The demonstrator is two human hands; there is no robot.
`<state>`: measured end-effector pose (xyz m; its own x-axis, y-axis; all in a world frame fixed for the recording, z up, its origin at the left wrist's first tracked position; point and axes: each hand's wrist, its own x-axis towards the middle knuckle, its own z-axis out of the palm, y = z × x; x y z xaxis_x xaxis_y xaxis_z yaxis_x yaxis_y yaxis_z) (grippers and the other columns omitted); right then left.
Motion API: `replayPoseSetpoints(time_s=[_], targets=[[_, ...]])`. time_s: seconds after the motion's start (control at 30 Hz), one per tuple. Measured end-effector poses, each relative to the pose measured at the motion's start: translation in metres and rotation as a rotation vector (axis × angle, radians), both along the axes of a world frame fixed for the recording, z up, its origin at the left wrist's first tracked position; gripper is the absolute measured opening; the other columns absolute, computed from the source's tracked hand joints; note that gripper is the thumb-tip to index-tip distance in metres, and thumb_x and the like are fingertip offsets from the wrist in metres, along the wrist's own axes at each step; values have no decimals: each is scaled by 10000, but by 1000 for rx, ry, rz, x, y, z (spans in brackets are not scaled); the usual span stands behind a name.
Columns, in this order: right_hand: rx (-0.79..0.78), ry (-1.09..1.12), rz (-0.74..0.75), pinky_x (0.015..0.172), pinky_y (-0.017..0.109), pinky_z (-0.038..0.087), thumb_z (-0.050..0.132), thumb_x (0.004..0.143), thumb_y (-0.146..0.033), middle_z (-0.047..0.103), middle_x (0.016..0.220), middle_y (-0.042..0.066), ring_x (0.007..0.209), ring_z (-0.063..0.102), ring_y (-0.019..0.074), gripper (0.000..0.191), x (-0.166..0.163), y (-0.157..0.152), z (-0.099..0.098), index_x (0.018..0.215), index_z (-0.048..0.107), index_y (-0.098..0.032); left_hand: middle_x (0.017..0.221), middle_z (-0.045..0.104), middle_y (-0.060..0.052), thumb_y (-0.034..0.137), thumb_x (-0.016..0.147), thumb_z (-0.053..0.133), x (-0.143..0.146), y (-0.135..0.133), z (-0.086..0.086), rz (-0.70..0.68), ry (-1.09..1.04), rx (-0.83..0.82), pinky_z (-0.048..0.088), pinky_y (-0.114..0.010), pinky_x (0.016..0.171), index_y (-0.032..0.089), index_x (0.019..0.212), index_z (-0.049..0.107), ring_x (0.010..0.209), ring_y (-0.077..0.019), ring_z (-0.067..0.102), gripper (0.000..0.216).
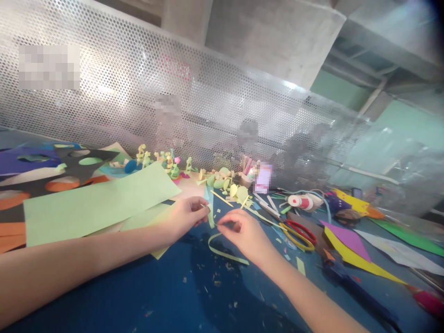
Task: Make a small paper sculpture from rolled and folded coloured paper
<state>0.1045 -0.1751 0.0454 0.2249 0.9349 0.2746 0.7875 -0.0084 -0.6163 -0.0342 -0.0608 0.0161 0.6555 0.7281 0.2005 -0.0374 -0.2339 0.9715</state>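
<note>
My left hand (pixel 189 215) is closed, thumb against the fingers, on a short light green paper strip (pixel 211 217) at its fingertips. Close beside it, my right hand (pixel 244 229) pinches the end of a narrow, curling pale green paper strip (pixel 222 254), whose loose part bends down over the blue table (pixel 166 296). The fingertips of the two hands are a small gap apart. Under and behind my left forearm lies a large light green paper sheet (pixel 100 201). What exactly sits between the fingers is blurred.
Red and yellow handled scissors (pixel 300 233) lie right of my right hand, near a dark blue glue gun (pixel 357 289). Behind are small paper figures (pixel 173 166), cut green pieces (pixel 236 189), a lit phone (pixel 263 178) and a perforated metal screen (pixel 121 92). Coloured paper (pixel 350 240) lies right.
</note>
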Motion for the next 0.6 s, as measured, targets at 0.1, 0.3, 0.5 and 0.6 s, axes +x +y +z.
replayPoseSetpoints(time_s=[0.1, 0.3, 0.5, 0.6], targets=[[-25, 68, 31, 632, 269, 439, 590, 721, -266, 628, 728, 23, 643, 562, 148, 101, 1, 2, 2, 741, 645, -184, 578, 554, 46, 313, 738, 552, -1, -2, -3, -1, 4, 29, 351, -200, 484, 182, 849, 510, 483, -90, 448, 177], [-231, 633, 89, 527, 206, 414, 563, 759, -304, 628, 656, -12, 532, 537, 96, 133, -3, 1, 4, 790, 548, -176, 623, 545, 38, 404, 812, 478, -3, -4, -5, -22, 17, 65, 377, -211, 510, 190, 825, 493, 525, -96, 470, 215], [-256, 820, 77, 551, 219, 444, 581, 762, -364, 647, 667, 7, 542, 549, 96, 215, -9, 1, -2, 822, 511, -170, 666, 582, 21, 414, 822, 481, -1, -5, -5, -96, -55, 22, 446, -253, 593, 181, 819, 477, 582, -115, 540, 233], [-190, 743, 24, 539, 228, 439, 560, 766, -416, 631, 664, 8, 573, 551, 117, 248, -9, 2, -6, 782, 514, -173, 702, 626, -1, 428, 810, 504, -1, -4, -7, -103, -61, -4, 476, -291, 667, 179, 861, 488, 666, -150, 608, 254]])
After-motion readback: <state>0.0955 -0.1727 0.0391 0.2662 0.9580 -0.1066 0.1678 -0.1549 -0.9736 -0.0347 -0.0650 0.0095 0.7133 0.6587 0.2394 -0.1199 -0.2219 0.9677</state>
